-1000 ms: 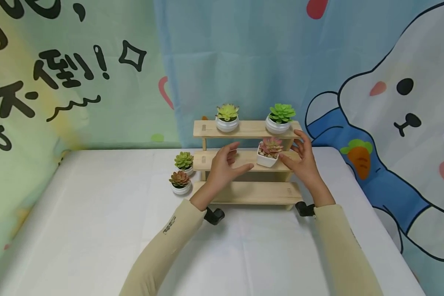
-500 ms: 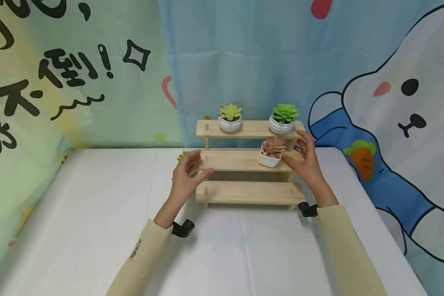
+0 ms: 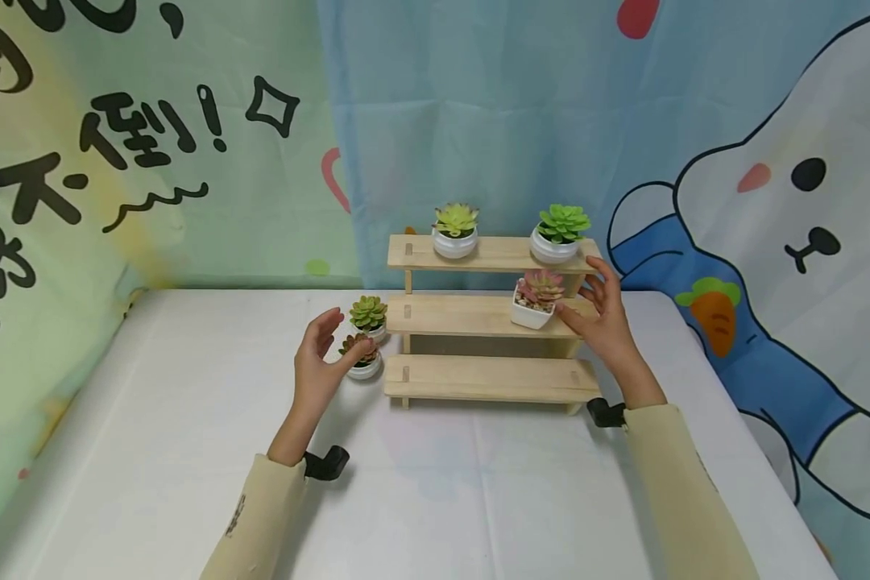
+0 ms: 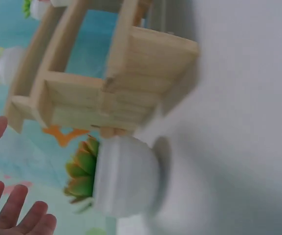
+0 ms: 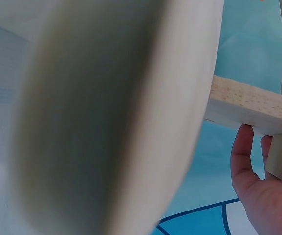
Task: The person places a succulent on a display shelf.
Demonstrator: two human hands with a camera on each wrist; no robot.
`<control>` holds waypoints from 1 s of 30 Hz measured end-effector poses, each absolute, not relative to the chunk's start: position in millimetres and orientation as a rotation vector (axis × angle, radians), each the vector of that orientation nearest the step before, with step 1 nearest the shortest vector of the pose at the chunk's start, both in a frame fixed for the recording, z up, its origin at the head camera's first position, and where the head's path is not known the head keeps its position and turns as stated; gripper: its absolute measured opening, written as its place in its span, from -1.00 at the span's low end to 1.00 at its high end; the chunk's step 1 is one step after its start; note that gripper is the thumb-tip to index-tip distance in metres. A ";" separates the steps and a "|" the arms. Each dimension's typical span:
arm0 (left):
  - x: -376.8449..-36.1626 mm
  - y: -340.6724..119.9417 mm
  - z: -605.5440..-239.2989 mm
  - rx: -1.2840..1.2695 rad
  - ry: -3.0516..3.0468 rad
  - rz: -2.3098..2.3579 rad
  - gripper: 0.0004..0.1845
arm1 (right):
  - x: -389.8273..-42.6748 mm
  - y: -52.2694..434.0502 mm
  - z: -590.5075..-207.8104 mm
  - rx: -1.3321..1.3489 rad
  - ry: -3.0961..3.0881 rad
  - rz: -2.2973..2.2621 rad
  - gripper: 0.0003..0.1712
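A three-tier wooden plant stand [image 3: 471,374] stands on the white table. My right hand [image 3: 609,322] grips its right end, thumb by the middle tier and fingers near the top tier. The right wrist view shows thumb and fingers at the board end [image 5: 253,105]. A pink succulent in a square white pot [image 3: 532,314] sits beside that thumb on the middle tier. My left hand [image 3: 319,362], fingers spread and holding nothing, is left of two potted succulents on the table: a reddish one [image 3: 365,369] in front and a green one [image 3: 370,312] behind.
On the top tier stand a yellow-green succulent [image 3: 455,246] and a bright green succulent [image 3: 554,251], both in round white pots. A printed cloth backdrop [image 3: 442,121] hangs behind the table [image 3: 188,403]. Each wrist carries a small black camera [image 3: 326,463].
My left hand has moved left, from in front of the stand's middle tier to beside the two succulents on the table. My right hand has stayed at the stand's right end.
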State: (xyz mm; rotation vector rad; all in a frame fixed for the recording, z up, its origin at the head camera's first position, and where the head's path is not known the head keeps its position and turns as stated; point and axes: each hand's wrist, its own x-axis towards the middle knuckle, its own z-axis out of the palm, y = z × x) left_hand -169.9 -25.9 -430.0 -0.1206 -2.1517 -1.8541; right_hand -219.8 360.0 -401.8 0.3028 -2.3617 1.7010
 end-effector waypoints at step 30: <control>-181.0 -21.2 -471.8 0.051 -2.478 -1.762 -0.28 | -222.6 361.7 -405.8 0.295 -2.383 1.677 0.00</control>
